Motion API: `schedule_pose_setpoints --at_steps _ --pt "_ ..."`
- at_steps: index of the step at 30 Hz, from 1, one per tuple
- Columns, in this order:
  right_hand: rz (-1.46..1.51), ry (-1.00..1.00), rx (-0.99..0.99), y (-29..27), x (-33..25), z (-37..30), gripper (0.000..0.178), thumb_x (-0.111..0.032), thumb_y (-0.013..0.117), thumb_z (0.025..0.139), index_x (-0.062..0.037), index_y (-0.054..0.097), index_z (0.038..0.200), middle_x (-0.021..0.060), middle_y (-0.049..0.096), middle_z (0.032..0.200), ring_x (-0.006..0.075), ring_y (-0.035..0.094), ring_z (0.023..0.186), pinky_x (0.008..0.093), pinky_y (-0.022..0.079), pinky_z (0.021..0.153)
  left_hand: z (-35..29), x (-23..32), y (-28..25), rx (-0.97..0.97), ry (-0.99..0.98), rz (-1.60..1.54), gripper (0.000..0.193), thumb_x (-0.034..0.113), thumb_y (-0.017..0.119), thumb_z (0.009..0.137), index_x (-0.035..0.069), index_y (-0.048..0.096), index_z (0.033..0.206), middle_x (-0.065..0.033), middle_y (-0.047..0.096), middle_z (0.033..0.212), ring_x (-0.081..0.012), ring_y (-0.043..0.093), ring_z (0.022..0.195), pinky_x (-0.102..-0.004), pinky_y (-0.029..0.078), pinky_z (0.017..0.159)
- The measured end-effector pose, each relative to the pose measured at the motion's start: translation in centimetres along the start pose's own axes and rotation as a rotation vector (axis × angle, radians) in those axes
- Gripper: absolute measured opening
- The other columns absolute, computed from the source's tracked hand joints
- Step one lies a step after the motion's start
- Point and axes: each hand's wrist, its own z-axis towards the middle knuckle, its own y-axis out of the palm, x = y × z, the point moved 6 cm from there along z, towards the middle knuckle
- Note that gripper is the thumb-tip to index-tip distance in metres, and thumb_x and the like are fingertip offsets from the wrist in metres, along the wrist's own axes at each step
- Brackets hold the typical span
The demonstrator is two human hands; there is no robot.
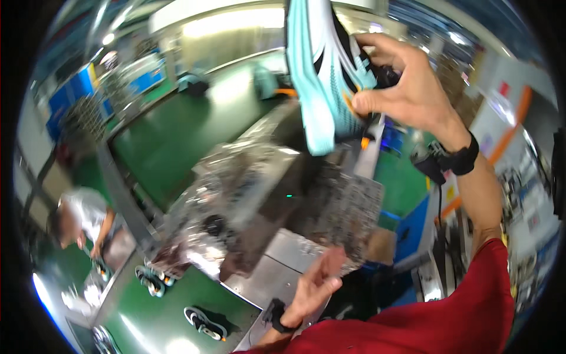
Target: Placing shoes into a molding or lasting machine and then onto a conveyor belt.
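**Right hand (407,88) gripping a pale turquoise, white and black sports shoe (321,76) in the air; left hand (315,289) carries nothing visible**

Right thumb presses one side of the shoe, fingers curl round the far side. Shoe sits high, its top cut off by the edge of view, clear of every surface. Left hand is low, half spread and blurred, near a bare grey metal panel (292,253) beside a machine top wrapped in crinkled silvery foil (348,206).

Status: grip secured, so I'd call it mid-handling. Set-down not done. Whether the shoe itself is finished: can't tell, too much blur.

Elsewhere: upper green conveyor belt (159,141) bears a turquoise shoe with an orange patch (268,79) and a darker turquoise-black one (193,84). Lower green belt (141,318) bears a lone black-and-white shoe (203,323), and a black-and-pale shoe (149,281) with another right next to it. Co-worker in a light grey top (88,212) is at far left, a hand by another shoe (101,269); can't tell if gripped. How many remain overall: not shown.
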Motion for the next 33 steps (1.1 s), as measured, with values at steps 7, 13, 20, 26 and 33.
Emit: schedule_pose_setpoints --at_steps 7,13,20,26,33 --pt "0.242 0.568 0.021 -11.3 3.0 -20.8 0.068 -0.014 0.082 0.069 0.0038 0.053 0.128 0.0125 0.07 0.099 0.014 0.065 0.092 0.0275 0.05 0.08 15.0 1.2 15.1 -0.065 0.253 -0.123 0.098 0.036 0.077 0.08 -0.002 0.019 0.15 -0.0182 0.039 0.145 -0.0256 0.04 0.133 -0.0372 0.031 0.11" --pt "0.481 1.02 0.55 -18.4 2.0 -44.7 0.062 -0.011 0.075 0.073 -0.0027 0.051 0.13 0.0048 0.064 0.111 0.0082 0.058 0.097 0.0247 0.048 0.085 13.8 -11.0 30.7 -0.212 -0.168 -0.295 0.055 0.015 0.058 0.091 -0.003 0.038 0.139 -0.0161 0.056 0.125 -0.026 0.058 0.113 -0.0376 0.046 0.099" --pt "0.072 1.223 1.176 -26.6 -8.5 -67.8 0.068 -0.009 0.081 0.066 -0.0021 0.053 0.127 0.0064 0.061 0.116 0.0126 0.054 0.11 0.0278 0.042 0.098 4.7 -24.7 48.7 -0.57 -0.435 -0.051 0.052 0.013 0.052 0.097 -0.003 0.035 0.143 -0.0118 0.055 0.127 -0.0187 0.054 0.115 -0.031 0.042 0.101" --pt "-0.176 1.433 1.604 -34.7 -19.4 -84.4 0.055 -0.003 0.072 0.069 -0.0045 0.059 0.122 0.0045 0.062 0.105 0.0133 0.058 0.096 0.0274 0.044 0.091 -1.3 -38.8 62.0 -0.968 -0.747 0.129 0.066 0.033 0.051 0.101 -0.003 0.024 0.149 -0.0164 0.046 0.141 -0.0247 0.047 0.128 -0.0368 0.039 0.106" --pt "-0.53 1.432 1.685 -40.6 -25.9 -90.4 0.054 -0.014 0.067 0.076 -0.0002 0.054 0.127 0.005 0.06 0.109 0.0118 0.057 0.096 0.025 0.046 0.085 2.9 -57.1 75.2 -1.034 -0.239 0.721 0.056 0.029 0.068 0.082 -0.008 0.05 0.121 -0.0238 0.064 0.112 -0.0342 0.063 0.101 -0.0374 0.048 0.088"
